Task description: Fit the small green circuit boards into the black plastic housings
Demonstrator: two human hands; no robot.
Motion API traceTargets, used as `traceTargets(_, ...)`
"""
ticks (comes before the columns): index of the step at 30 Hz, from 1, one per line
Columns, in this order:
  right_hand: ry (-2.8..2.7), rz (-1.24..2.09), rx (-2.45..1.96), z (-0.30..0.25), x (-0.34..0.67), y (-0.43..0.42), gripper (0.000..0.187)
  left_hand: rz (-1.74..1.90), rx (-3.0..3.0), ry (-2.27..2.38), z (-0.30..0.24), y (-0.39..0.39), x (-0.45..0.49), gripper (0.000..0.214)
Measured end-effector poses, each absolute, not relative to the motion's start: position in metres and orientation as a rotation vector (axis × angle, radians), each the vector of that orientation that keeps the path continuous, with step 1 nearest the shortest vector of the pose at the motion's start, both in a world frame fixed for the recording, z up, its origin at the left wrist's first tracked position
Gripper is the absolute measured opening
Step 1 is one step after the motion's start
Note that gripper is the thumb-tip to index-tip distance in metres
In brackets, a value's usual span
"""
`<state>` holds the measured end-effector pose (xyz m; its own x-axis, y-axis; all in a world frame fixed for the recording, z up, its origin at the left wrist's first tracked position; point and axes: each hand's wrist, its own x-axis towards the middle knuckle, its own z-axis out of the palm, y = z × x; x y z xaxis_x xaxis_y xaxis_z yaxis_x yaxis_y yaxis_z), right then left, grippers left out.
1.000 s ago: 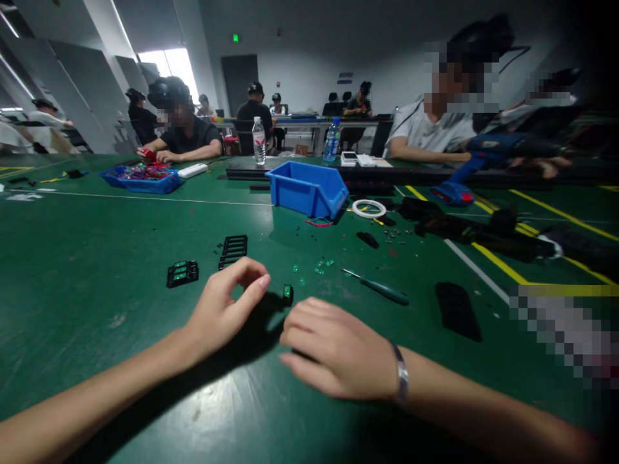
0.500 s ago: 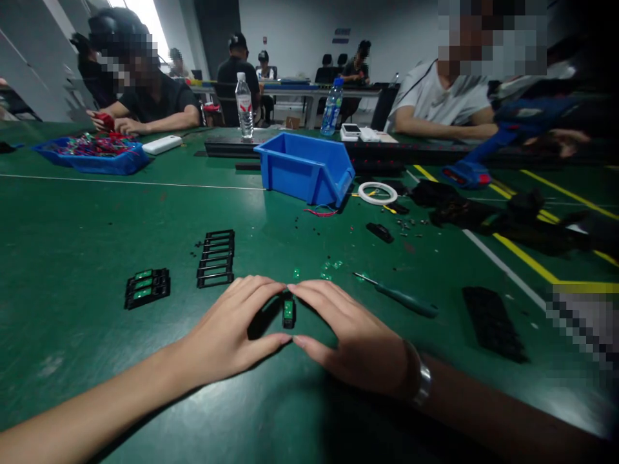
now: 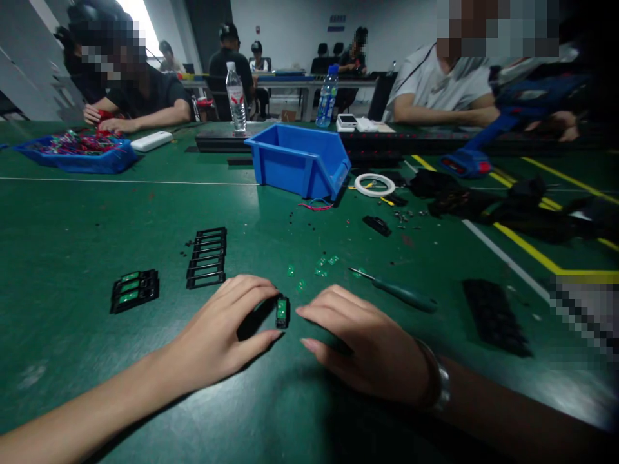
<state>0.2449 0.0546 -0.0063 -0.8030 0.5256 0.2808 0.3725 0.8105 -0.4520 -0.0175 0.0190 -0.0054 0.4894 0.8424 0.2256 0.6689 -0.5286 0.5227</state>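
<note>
A small black plastic housing with a green circuit board (image 3: 282, 312) sits on the green table between my hands. My left hand (image 3: 231, 322) pinches it lengthwise, index fingertip at its far end and thumb at its near end. To its right, my right hand (image 3: 360, 345) is open and holds nothing, thumb and fingers apart with a gap to the housing. Several loose green circuit boards (image 3: 321, 267) lie beyond my hands. A screwdriver (image 3: 403, 295) with a green handle rests past my right hand. Left of my left hand are a black slotted frame (image 3: 207, 258) and black housings with green boards (image 3: 135, 290).
A blue bin (image 3: 285, 164) stands ahead, with a white ring (image 3: 374, 185) and scattered screws to its right. A blue tray of wires (image 3: 77, 154) is at far left. A black ribbed part (image 3: 496, 317) lies right. A cordless drill (image 3: 467, 161) and co-workers are across the table.
My right hand has drawn back to the right, its fingertips parting from my left hand's. My left hand stays at the housing. The view has shifted slightly.
</note>
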Motion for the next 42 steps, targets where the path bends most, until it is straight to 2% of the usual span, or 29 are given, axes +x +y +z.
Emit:
traceTargets(2, -2.648, 0.461, -0.579, -0.0075, 0.247, 0.0532, 0.015, 0.659, 2.372, 1.252, -0.0044, 0.0187, -0.0178, 0.041)
traceTargets(7, -2.7, 0.319, -0.458, -0.0122, 0.2486, 0.0517, 0.012, 0.668, 2.351, 1.222, -0.0045, 0.0184, -0.0185, 0.038)
traceTargets(15, -2.65, 0.493, -0.605, -0.0105, 0.2488, 0.0527, 0.028, 0.667, 2.337, 1.212, -0.0036, 0.0188, -0.0183, 0.039)
traceTargets(21, -2.627, 0.595, -0.666, -0.0114, 0.2487, 0.0534, 0.031, 0.641, 2.37, 1.207, -0.0049, 0.0183, -0.0196, 0.044)
traceTargets(30, -2.611, 0.677, -0.619, -0.0092, 0.2475, 0.056, 0.016, 0.654, 2.377, 1.199, -0.0058, 0.0182, -0.0193, 0.038)
traceTargets(42, -2.629, 0.783, -0.628, -0.0053, 0.2454, 0.0589, 0.015, 0.747, 2.305, 1.172, -0.0033, 0.017, -0.0196, 0.036)
